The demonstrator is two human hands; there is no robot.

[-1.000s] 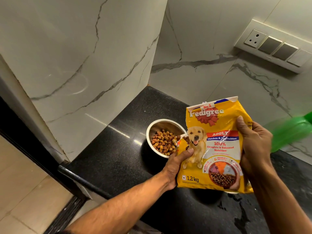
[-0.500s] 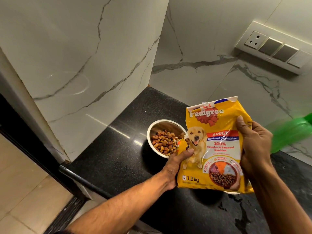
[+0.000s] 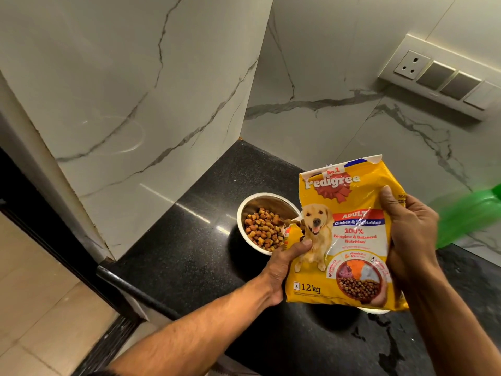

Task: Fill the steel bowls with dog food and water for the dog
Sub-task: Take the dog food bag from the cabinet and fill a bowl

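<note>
A yellow dog food bag [image 3: 344, 240] is held upright over the black counter [image 3: 189, 253]. My left hand [image 3: 282, 264] grips its lower left edge, thumb on the front. My right hand [image 3: 409, 237] grips its right side. A torn corner at the bag's left edge sits over a steel bowl [image 3: 252, 204] holding brown and orange kibble [image 3: 261, 230]; a few pieces lie at the opening. A sliver of a second bowl's rim [image 3: 375, 311] shows below the bag, the rest hidden.
White marble walls close the corner behind and left of the bowl. A switch panel [image 3: 444, 77] is on the right wall. A blurred green object [image 3: 471, 213] stands at the right. Water is spilled on the counter [image 3: 387, 346] at lower right. The counter's front edge drops to a tiled floor.
The bag and both hands stay almost still. The kibble heap in the bowl looks slightly fuller than a second ago.
</note>
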